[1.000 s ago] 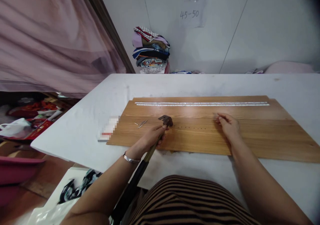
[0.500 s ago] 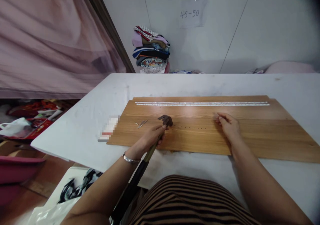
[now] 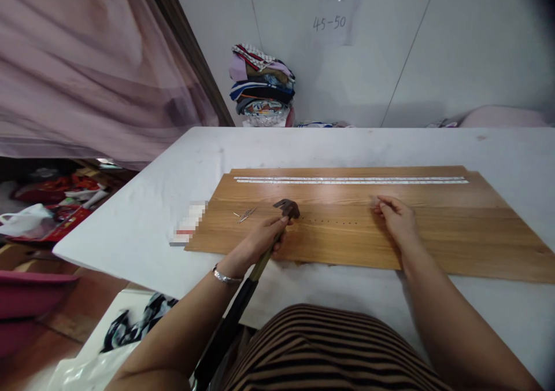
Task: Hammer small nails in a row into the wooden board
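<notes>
My left hand (image 3: 265, 238) is wrapped round a claw hammer (image 3: 288, 207) just below its head, the long dark handle running back towards my body. Under both hands lies a wood-grain board (image 3: 451, 235). Several loose nails (image 3: 246, 215) rest on it, left of the hammer head. A row of small dark dots (image 3: 329, 222), looking like nail heads, runs from the hammer towards the right. My right hand (image 3: 396, 214) is over the board beyond the row's right end, thumb and fingers pinched together; whatever is between the fingertips is too small to make out.
Two thin white strips with markings (image 3: 351, 180) lie along the board's far edge. A blurred-out white packet (image 3: 191, 223) is by its left end. Behind the white table (image 3: 143, 206) rises a stack of folded clothes (image 3: 262, 87); a pink curtain (image 3: 87, 61) hangs at left.
Both hands and the hammer stay practically where they were. At the left, the curtain's lower edge has shifted slightly.
</notes>
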The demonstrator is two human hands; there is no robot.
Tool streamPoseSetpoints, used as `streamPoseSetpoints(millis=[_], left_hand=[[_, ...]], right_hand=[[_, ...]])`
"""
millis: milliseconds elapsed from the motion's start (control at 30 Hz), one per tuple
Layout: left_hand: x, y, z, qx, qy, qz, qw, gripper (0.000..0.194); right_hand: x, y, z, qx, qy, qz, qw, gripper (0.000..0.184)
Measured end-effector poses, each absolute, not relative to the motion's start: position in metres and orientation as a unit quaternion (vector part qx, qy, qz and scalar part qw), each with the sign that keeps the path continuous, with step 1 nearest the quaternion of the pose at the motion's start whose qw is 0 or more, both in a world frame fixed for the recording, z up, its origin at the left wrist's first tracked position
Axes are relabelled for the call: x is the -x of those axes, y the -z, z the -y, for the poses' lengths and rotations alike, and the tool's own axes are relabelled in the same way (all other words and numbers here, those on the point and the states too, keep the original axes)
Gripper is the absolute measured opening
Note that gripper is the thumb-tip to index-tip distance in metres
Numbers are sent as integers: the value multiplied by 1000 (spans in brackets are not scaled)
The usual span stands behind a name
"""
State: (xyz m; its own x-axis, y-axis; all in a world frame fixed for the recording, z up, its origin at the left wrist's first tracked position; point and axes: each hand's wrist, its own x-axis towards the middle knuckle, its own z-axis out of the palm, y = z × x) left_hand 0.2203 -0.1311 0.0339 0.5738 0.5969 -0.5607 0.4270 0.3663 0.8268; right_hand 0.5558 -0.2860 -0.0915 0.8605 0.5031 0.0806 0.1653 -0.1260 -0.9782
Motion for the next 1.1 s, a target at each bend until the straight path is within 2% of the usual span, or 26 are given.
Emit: streamPoseSetpoints(millis=[333, 733, 1100], left_hand=[[-220, -33, 131, -561, -60, -456, 688, 46], [-221, -35, 132, -555, -65, -458, 691, 52], [-222, -37, 132, -550, -62, -467, 690, 47]], right_hand=[[-557, 93, 287, 736, -139, 231, 621, 43], [-558, 94, 286, 734, -138, 228, 625, 39], [-555, 91, 286, 734, -131, 231, 625, 38]])
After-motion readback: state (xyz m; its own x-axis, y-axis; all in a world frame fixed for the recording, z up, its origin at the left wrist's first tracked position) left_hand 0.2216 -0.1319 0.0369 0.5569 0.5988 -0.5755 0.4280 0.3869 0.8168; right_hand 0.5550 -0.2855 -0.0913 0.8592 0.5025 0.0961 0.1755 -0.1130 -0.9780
